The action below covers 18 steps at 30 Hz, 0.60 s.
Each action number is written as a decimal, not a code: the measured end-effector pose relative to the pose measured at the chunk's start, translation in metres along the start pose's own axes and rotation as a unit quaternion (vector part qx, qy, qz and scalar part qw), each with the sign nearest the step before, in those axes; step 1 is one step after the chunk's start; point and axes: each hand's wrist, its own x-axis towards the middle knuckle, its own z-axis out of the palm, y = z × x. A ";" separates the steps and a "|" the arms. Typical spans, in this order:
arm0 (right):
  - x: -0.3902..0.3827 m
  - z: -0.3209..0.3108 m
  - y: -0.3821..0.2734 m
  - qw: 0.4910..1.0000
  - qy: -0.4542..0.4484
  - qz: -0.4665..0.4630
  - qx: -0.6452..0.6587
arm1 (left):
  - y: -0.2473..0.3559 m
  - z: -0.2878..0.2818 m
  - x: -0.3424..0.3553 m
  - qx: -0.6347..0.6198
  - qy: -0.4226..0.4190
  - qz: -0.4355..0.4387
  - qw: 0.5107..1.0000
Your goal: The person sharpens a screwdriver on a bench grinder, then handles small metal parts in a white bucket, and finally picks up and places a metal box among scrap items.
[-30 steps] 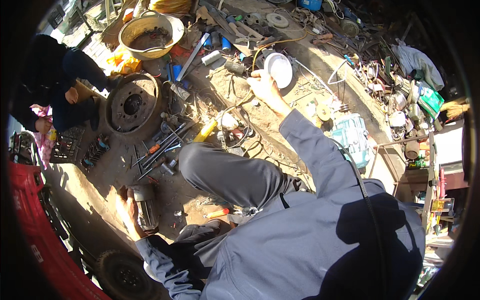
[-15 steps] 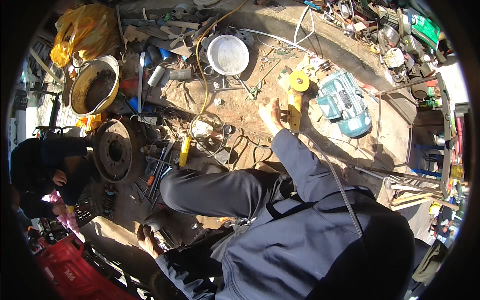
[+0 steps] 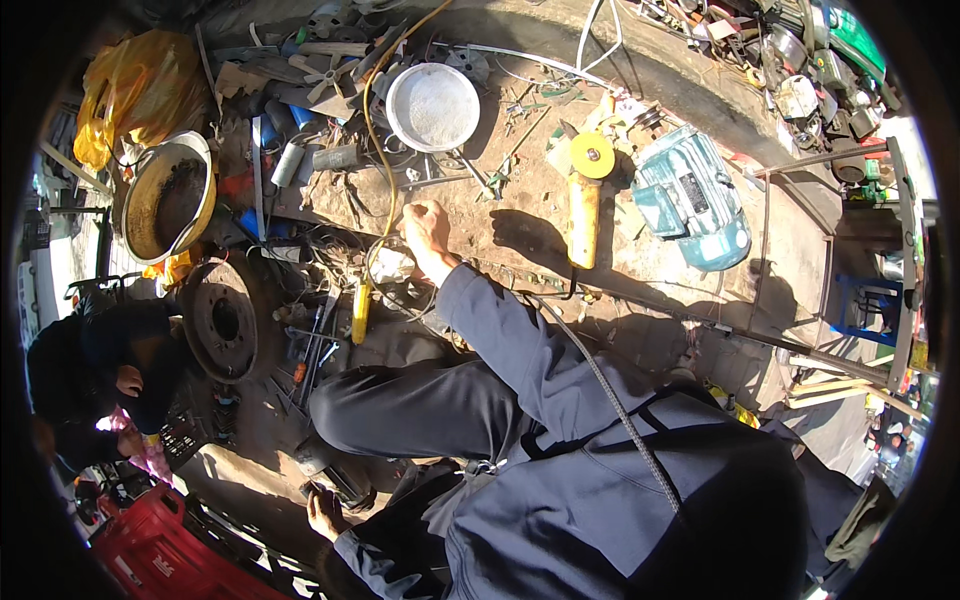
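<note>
Head view: my right hand is up over the work area, fingers curled into a loose fist; can't tell if something small is inside. Nearest to it in the picture is a crumpled white rag, just beside; an orange-yellow cable runs past to its left. My left hand is low, by the end of a dark metal cylinder on the ground, near my knee. Fingers partly bent; can't tell whether they grip it or just rest there.

Right of my fist: yellow angle grinder, yellow disc at its far end, then a teal motor beside it. Beyond the fist: round white dish. Yellow-handled tool lies just below the rag.

Left side: rusty wheel rim, yellow basin above it, red case in the lower corner. Co-worker sits next to the rim.
</note>
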 end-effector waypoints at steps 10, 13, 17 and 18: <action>0.131 -0.117 -0.029 0.958 0.147 -0.117 -0.218 | -0.011 0.008 0.000 0.075 0.086 -0.017 0.993; 0.165 -0.162 -0.021 0.961 0.167 -0.090 -0.203 | -0.009 0.020 -0.004 0.065 0.111 -0.018 0.991; 0.193 -0.184 -0.010 0.950 0.181 -0.144 -0.209 | -0.008 0.030 -0.007 0.095 0.151 -0.039 0.983; 0.197 -0.185 -0.008 0.945 0.197 -0.140 -0.219 | -0.007 0.032 -0.007 0.098 0.122 -0.014 0.988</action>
